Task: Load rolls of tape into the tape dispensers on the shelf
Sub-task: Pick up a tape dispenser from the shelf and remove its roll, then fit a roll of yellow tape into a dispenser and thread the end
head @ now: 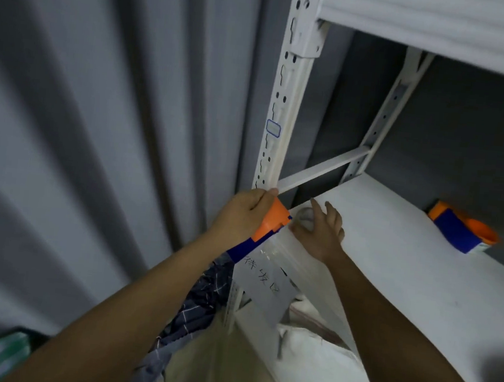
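Observation:
My left hand [244, 213] grips an orange and blue tape dispenser [267, 227] at the front left corner of the white shelf [391, 266]. A clear roll of tape [305, 219] sits at the dispenser's head, with a stretch of clear tape running down to the right. My right hand [322, 228] rests on the roll with its fingers spread over it. A second orange and blue tape dispenser [462, 231] lies on the shelf at the back right, apart from both hands.
The white perforated upright [278, 116] of the rack stands just behind my left hand. A paper label with handwriting [263, 279] hangs on the shelf's front edge. White bags [316, 341] fill the level below. A grey corrugated wall [98, 114] is to the left.

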Demonstrator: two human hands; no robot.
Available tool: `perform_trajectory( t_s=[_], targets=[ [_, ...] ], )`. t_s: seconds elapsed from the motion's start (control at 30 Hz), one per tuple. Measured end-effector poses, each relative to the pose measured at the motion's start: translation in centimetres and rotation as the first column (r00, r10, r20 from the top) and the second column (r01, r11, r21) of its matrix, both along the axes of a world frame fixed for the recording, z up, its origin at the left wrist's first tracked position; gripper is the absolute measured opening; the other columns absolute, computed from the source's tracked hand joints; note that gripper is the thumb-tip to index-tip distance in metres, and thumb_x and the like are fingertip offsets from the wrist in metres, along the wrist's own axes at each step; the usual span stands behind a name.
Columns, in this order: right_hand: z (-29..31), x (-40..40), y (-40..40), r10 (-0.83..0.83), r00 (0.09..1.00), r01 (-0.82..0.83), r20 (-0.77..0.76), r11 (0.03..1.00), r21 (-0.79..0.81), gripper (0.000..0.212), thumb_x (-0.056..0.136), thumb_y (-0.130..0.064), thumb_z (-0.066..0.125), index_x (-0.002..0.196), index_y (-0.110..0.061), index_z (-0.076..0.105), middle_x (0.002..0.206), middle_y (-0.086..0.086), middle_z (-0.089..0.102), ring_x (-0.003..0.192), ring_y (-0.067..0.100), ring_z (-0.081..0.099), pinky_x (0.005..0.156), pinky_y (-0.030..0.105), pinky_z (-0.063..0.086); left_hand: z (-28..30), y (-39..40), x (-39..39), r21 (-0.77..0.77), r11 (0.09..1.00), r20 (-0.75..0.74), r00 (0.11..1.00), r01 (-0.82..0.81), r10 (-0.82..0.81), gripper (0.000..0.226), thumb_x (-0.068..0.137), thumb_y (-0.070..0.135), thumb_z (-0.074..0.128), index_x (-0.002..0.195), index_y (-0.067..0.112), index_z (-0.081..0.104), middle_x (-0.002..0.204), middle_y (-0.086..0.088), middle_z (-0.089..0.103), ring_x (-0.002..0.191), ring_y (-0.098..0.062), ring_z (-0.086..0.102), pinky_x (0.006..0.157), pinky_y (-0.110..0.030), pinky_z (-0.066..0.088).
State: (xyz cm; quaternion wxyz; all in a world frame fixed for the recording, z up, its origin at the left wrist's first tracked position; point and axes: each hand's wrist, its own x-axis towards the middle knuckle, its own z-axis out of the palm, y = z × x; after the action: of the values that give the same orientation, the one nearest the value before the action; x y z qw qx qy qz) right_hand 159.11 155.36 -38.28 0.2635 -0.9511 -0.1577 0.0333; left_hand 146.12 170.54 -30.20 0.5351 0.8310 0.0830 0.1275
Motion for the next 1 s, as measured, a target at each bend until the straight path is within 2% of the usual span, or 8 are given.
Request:
perform_trajectory(
  t_s=[0.2,0.3,0.4,0.5,0.63,0.8,0.9,1.0],
  targets=[
    [0.7,-5.1,-0.7,-0.106,0.994,0.106,-0.008,0.989,0.102,0.068,0.086,-0.041,0.057,0.145,-0.03,0.025,0.152,0.008,0.017,0.14,0.028,0.01,0.111,0.045,0.017,0.5,-1.0,-2.0,0.074,0.995,-0.001,0.997,0.073,-0.074,0.054,0.1,0.041,0.033,0.08,-0.005,0.055,0.065,-0.012,0.045,0.053,-0.014,0.043,0.05,-0.018,0.034],
    [0.9,-7.6,-2.4,-0.162,0.986,0.165,-0.047,0.984,0.071,0.063,0.09,-0.033,0.056,0.146,-0.027,0.027,0.154,0.009,0.013,0.142,0.029,0.007,0.112,0.042,0.017,0.0,-2.0,-2.7,0.116,0.988,0.03,0.993,0.106,-0.11,0.048,0.101,0.036,0.034,0.061,0.011,0.043,0.057,-0.001,0.042,0.051,-0.011,0.041,0.051,-0.021,0.032],
    [0.7,-9.7,-4.8,-0.2,0.979,0.202,-0.043,0.979,0.042,0.05,0.09,-0.03,0.055,0.138,-0.025,0.042,0.15,0.007,0.029,0.14,0.028,0.019,0.11,0.039,0.022,-0.7,-4.0,-3.0,0.132,0.983,0.044,0.989,0.132,-0.138,0.047,0.101,0.033,0.034,0.055,0.021,0.036,0.054,0.004,0.039,0.051,-0.008,0.039,0.052,-0.023,0.029],
    [1.2,-12.2,-7.8,-0.176,0.984,0.176,-0.004,0.98,0.089,0.036,0.089,-0.021,0.057,0.125,-0.017,0.058,0.135,0.007,0.052,0.131,0.026,0.039,0.105,0.029,0.026,-0.7,-6.7,-3.6,0.122,0.975,0.039,0.981,0.184,-0.19,0.045,0.101,0.033,0.036,0.073,0.005,0.057,0.06,-0.008,0.049,0.057,-0.011,0.048,0.049,-0.018,0.028],
    [2.9,-16.1,-12.5,-0.196,0.979,0.204,-0.056,0.958,0.204,0.027,0.091,-0.01,0.053,0.116,-0.012,0.065,0.125,0.004,0.06,0.119,0.017,0.05,0.088,0.006,0.028,0.0,-11.5,-4.4,0.109,0.937,0.06,0.938,0.333,-0.34,0.033,0.099,0.031,0.042,0.09,0.005,0.06,0.101,-0.025,0.061,0.093,-0.035,0.059,0.067,-0.028,0.032],
    [3.9,-20.2,-20.4,-0.289,0.955,0.298,-0.07,0.917,0.264,0.024,0.091,-0.009,0.053,0.11,-0.012,0.067,0.117,-0.001,0.063,0.108,0.014,0.057,0.092,0.014,0.04,0.8,-19.3,-6.2,0.177,0.873,0.046,0.882,0.455,-0.469,0.025,0.097,0.035,0.045,0.092,0.013,0.057,0.107,-0.016,0.06,0.095,-0.032,0.057,0.073,-0.03,0.037],
    [4.4,-22.8,-25.9,-0.353,0.932,0.362,-0.083,0.894,0.263,0.024,0.092,-0.005,0.05,0.109,-0.007,0.067,0.099,-0.003,0.061,0.082,0.006,0.055,0.07,0.0,0.037,1.1,-24.9,-7.6,0.189,0.851,0.029,0.863,0.49,-0.504,0.034,0.097,0.036,0.045,0.108,0.008,0.061,0.12,-0.015,0.058,0.102,-0.032,0.056,0.08,-0.032,0.04],
    [4.4,-25.8,-32.4,-0.409,0.91,0.41,-0.064,0.866,0.286,0.02,0.091,-0.003,0.052,0.102,-0.004,0.069,0.092,0.001,0.061,0.075,0.008,0.053,0.066,0.005,0.038,0.9,-31.2,-9.3,0.218,0.829,0.018,0.847,0.515,-0.531,0.035,0.097,0.036,0.044,0.112,0.009,0.06,0.113,-0.015,0.06,0.099,-0.03,0.056,0.077,-0.03,0.039]
  ],
)
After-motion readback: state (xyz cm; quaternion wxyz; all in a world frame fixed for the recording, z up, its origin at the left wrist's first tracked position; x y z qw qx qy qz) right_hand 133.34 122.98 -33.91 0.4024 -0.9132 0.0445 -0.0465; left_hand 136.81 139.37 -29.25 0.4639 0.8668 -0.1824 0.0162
